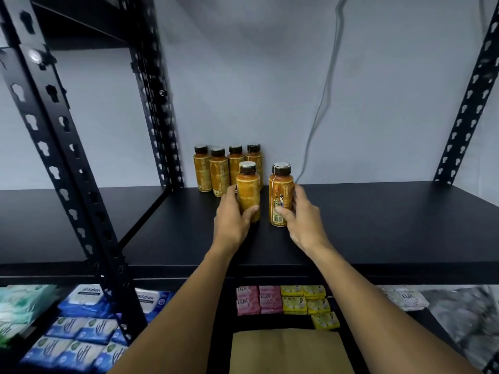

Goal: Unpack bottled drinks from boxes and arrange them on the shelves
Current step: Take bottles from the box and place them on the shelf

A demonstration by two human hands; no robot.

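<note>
- Head view, looking forward and down: both bare arms reach over a black shelf (pixel 378 225) towards a pale wall (pixel 270 63).
- The left hand (pixel 232 220) grips an orange bottle (pixel 248 193) with a dark cap. The thumb curls across the bottle's lower front and the fingers wrap behind its left side.
- The right hand (pixel 299 217) grips a second bottle (pixel 280 195), which has a barcode low on its label. The thumb presses just above the barcode and the fingers curl round the right side.
- Both held bottles are upright and near each other with a gap between, their bases at the shelf surface. I cannot tell whether they rest on it.
- Just behind them, a row of four matching bottles (pixel 216 171) stands close together against the wall, near the left rear corner of the shelf.
- A black slotted post (pixel 67 157) rises at the left, and a grey cable (pixel 324 90) hangs down the wall.
- On the lower level lie pink soap packets (pixel 256 299) beside yellow packets (pixel 307 299), with blue packs (pixel 81 333) to the left.
- A brown cardboard box (pixel 286 352) sits at the bottom edge between the forearms.
</note>
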